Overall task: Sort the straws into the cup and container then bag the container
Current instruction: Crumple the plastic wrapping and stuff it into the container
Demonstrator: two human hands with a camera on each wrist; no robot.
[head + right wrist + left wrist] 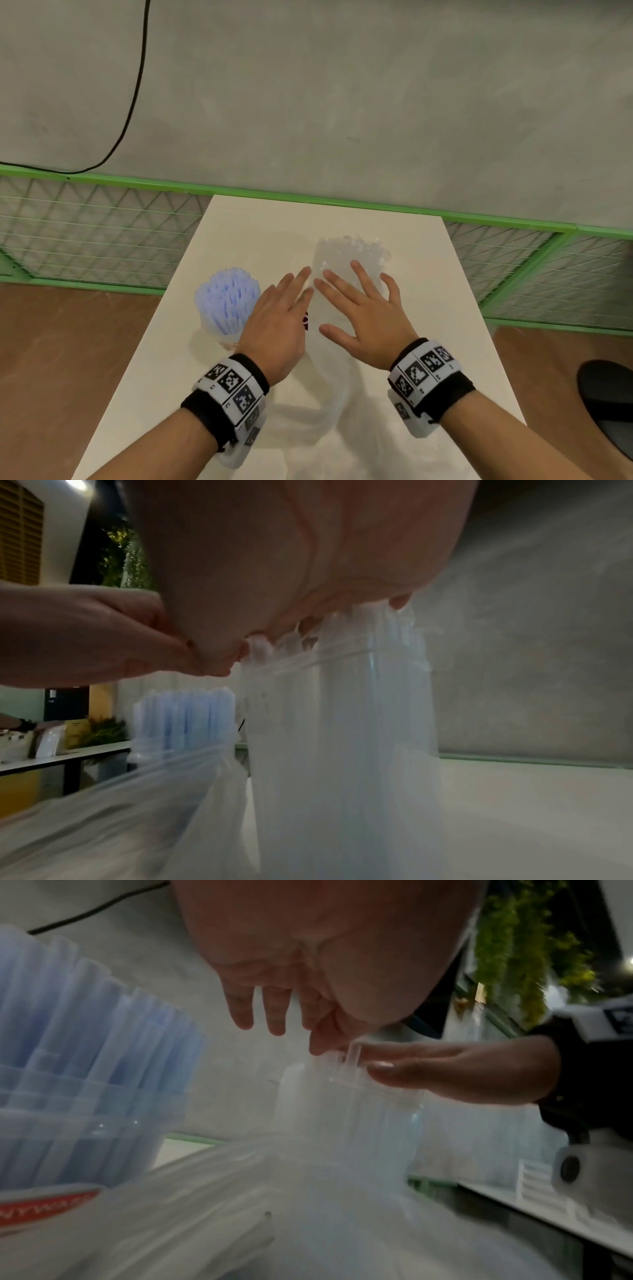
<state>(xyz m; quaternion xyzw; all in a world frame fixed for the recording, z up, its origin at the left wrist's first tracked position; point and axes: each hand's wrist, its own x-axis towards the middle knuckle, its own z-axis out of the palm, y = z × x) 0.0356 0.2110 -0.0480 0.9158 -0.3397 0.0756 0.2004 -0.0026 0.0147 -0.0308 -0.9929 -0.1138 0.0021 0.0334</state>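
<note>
Two bare hands hover over a clear container [346,270] packed with clear straws [356,245], standing upright toward the far right of the white bench [445,342]. The right hand [363,318] lies flat and released, fingers spread, on the straw tops; the left hand [277,325], fingers straight and grasping nothing, reaches in just beside it. A cup [219,329] of blue straws [227,294] stands near the left edge. A thin clear bag [329,394] lies slack from the container's base toward the near edge, directly under both wrists. With sorting apparently done, bagging likely turns on this: the container's long axis is vertical, the bag's mouth lies nearer the person, and both hands are about equally close.
</note>
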